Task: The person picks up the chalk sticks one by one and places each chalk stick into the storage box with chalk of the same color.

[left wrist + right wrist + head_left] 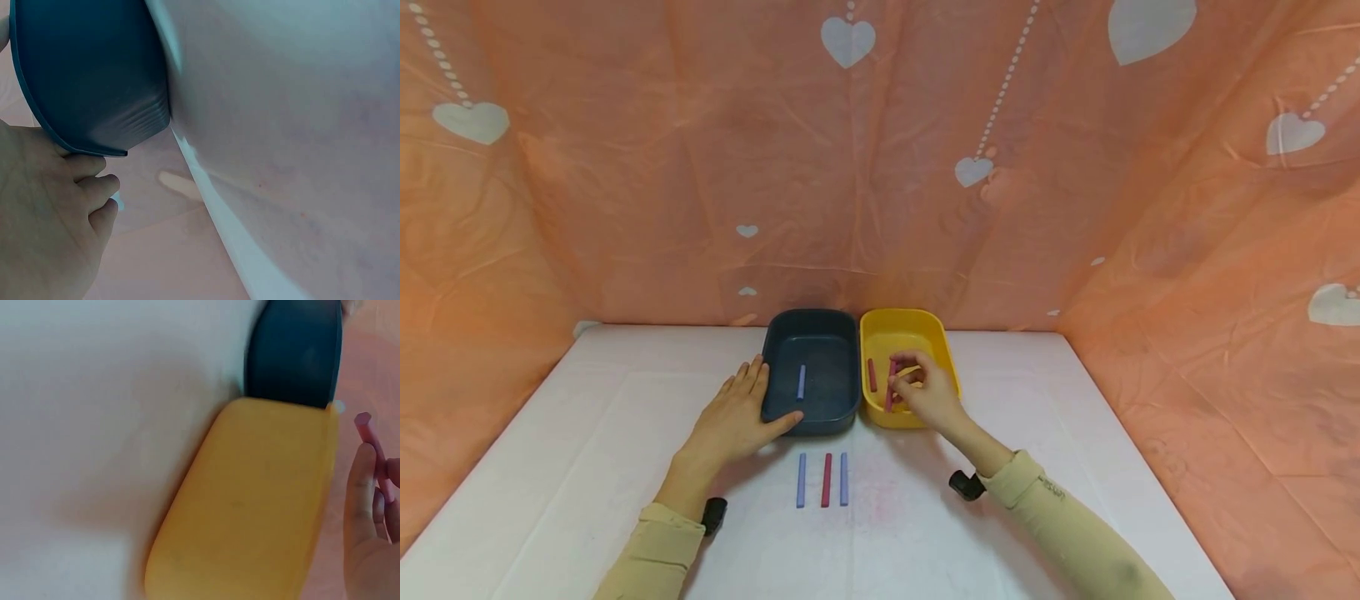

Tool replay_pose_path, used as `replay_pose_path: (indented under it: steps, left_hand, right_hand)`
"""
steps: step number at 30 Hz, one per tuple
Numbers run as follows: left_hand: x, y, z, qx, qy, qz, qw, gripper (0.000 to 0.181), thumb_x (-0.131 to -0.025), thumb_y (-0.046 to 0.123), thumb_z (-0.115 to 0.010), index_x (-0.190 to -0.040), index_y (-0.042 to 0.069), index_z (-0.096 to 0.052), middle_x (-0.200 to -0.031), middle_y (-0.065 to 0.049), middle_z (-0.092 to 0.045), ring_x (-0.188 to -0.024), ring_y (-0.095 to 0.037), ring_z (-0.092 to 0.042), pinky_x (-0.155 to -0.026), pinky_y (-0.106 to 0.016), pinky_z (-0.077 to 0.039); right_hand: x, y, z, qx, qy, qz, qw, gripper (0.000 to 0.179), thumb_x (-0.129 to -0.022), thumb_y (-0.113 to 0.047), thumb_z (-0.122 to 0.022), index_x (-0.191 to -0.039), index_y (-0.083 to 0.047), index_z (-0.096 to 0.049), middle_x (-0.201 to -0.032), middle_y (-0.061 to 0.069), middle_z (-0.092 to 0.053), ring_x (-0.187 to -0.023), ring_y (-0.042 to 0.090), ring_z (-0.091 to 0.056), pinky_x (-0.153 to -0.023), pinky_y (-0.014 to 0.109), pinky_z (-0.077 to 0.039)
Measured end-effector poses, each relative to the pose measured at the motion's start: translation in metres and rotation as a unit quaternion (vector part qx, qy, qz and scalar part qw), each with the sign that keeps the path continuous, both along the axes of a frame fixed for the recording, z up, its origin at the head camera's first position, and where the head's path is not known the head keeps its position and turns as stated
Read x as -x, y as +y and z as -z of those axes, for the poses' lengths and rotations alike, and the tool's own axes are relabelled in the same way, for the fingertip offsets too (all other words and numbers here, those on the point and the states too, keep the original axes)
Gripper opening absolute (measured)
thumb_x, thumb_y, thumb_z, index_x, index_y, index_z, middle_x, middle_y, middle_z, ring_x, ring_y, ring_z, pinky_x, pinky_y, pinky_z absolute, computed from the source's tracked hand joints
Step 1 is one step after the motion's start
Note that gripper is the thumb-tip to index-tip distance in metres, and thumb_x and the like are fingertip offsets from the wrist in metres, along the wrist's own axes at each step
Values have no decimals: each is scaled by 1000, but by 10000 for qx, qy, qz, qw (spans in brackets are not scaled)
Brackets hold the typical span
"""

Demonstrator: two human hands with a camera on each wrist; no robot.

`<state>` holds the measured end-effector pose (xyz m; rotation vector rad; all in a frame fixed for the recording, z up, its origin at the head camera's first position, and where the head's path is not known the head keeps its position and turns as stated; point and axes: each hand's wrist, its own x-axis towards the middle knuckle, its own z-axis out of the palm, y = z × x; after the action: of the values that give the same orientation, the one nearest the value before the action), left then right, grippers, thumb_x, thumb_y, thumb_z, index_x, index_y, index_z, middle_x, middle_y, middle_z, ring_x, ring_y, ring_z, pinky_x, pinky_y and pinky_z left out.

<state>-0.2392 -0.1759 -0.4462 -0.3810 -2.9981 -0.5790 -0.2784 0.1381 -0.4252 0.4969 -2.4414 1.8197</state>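
In the head view my right hand [928, 393] pinches a red chalk stick [891, 392] over the yellow tray [951, 367]. The same chalk [370, 432] shows between thumb and fingers in the right wrist view, above the tray's rim. Another red chalk stick [872, 375] lies inside the yellow tray. My left hand [730, 421] rests with spread fingers on the left rim of the dark blue tray [823, 427], its thumb at the front edge. One lavender chalk stick [801, 382] lies in that tray.
On the white table cloth [910, 542], in front of the trays, lie a lavender chalk stick [801, 480], a red one [827, 480] and a second lavender stick [844, 479]. The trays stand side by side. An orange curtain [887, 208] with hearts hangs behind.
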Motion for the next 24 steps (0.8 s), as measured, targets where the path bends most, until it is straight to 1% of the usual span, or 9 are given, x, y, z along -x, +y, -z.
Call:
replay_pose_path:
  steps: [4,6,8,10,13,15,18,22,24]
  left_hand:
    - [-1,0,1,-8,-6,-13,10000,113,-93,71,-59,-158,-15,-22,-168,-31,-17,-155,-50,-18,-125,-62,-18]
    - [-1,0,2,5,-1,-18,10000,113,-93,71,-59,-158,-15,-22,-168,-31,-17,-155,-49,-18,-125,-62,-18]
    - [-1,0,2,10,14,-23,10000,113,-93,71,-58,-158,-15,-23,-168,-31,-17,-155,-49,-18,-125,-62,-19]
    - [-1,1,2,8,30,-21,10000,113,-93,71,-59,-158,-15,-23,-168,-32,-17,-155,-50,-19,-125,-62,-19]
    - [-1,1,2,-1,29,-23,10000,113,-93,71,-59,-158,-15,-23,-168,-32,-18,-155,-50,-19,-125,-62,-19]
    - [-1,1,2,2,31,-23,10000,113,-93,70,-60,-158,-15,-23,-168,-32,-18,-155,-50,-19,-125,-62,-19]
    - [-2,0,2,12,55,-25,10000,113,-93,70,-60,-158,-15,-23,-168,-32,-18,-155,-50,-19,-125,-62,-19]
    - [-1,0,2,17,79,-16,10000,113,-93,71,-59,-158,-15,-23,-168,-31,-17,-155,-50,-19,-125,-62,-19]
    - [0,0,2,6,85,-13,10000,113,-93,72,-58,-158,-14,-23,-168,-31,-17,-154,-50,-19,-125,-62,-19]
  right_hand:
    - [11,1,2,-180,138,89,9997,33,-92,3,-69,-125,6,-64,-109,20,-66,-76,18,-69,-61,23,-58]
    - [16,0,3,-246,196,91,9995,34,-92,3,-69,-126,8,-64,-109,20,-66,-77,19,-69,-63,23,-59]
    - [21,0,4,-298,196,83,9993,34,-93,3,-69,-126,8,-63,-109,20,-66,-77,20,-69,-66,27,-61]
    - [26,0,6,-380,191,93,9991,33,-94,3,-70,-126,7,-63,-110,20,-66,-78,22,-69,-69,35,-64]
    - [34,-1,8,-521,129,134,9985,33,-95,3,-70,-127,5,-63,-111,20,-66,-79,25,-69,-74,46,-64]
    - [39,-1,9,-606,64,169,9980,33,-95,3,-70,-127,4,-63,-112,20,-66,-79,29,-69,-76,51,-63]
    - [48,-3,12,-836,34,240,9962,33,-95,2,-70,-127,3,-64,-111,19,-67,-80,30,-70,-79,45,-64]
    - [61,-5,16,-1193,86,332,9923,31,-94,0,-71,-124,2,-66,-108,16,-70,-81,26,-71,-79,32,-62]
    - [66,-5,18,-1263,10,350,9914,30,-94,0,-71,-123,2,-66,-108,16,-70,-82,26,-71,-79,31,-62]
